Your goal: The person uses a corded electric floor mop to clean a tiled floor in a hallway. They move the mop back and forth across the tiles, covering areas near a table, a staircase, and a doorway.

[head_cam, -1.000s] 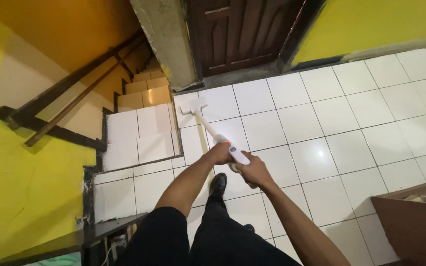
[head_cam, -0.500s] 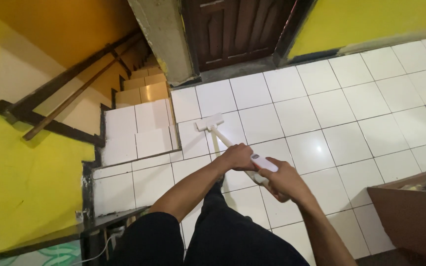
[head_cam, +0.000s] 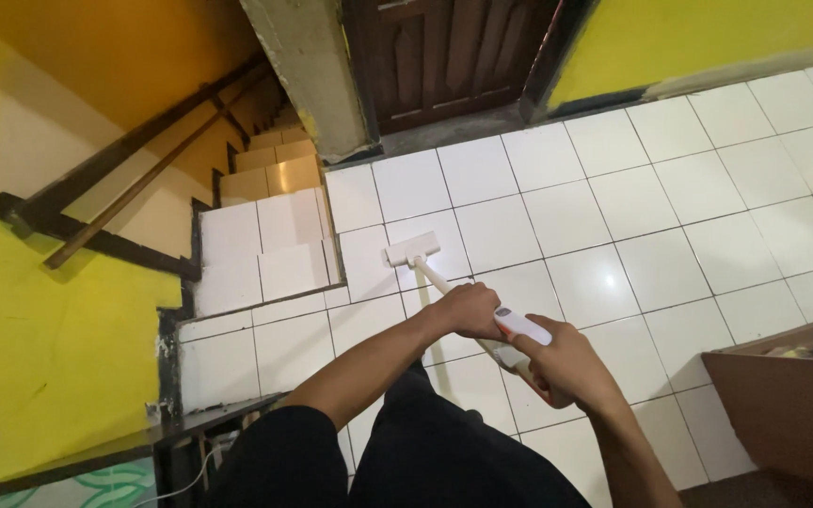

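Note:
I hold a white stick vacuum cleaner (head_cam: pixel 521 325) with both hands. My left hand (head_cam: pixel 468 311) grips the upper end of its wand, just ahead of the body. My right hand (head_cam: pixel 557 362) is closed around the handle at the rear of the body. The thin white wand runs down and away to the flat floor head (head_cam: pixel 412 250), which rests on the white tiled floor (head_cam: pixel 613 207) near the top of the stairs. My dark trousers fill the bottom of the view.
A staircase (head_cam: pixel 265 216) with white and tan steps drops away at the left, with a dark wooden handrail (head_cam: pixel 124 179). A dark wooden door (head_cam: pixel 444 56) and a concrete pillar (head_cam: pixel 308 71) stand ahead. A brown wooden piece of furniture (head_cam: pixel 783 404) sits at the bottom right. Yellow walls surround the landing.
The vacuum's floor head has slid back from the stair edge toward me and to the right. Both hands have drawn back and to the right with the handle.

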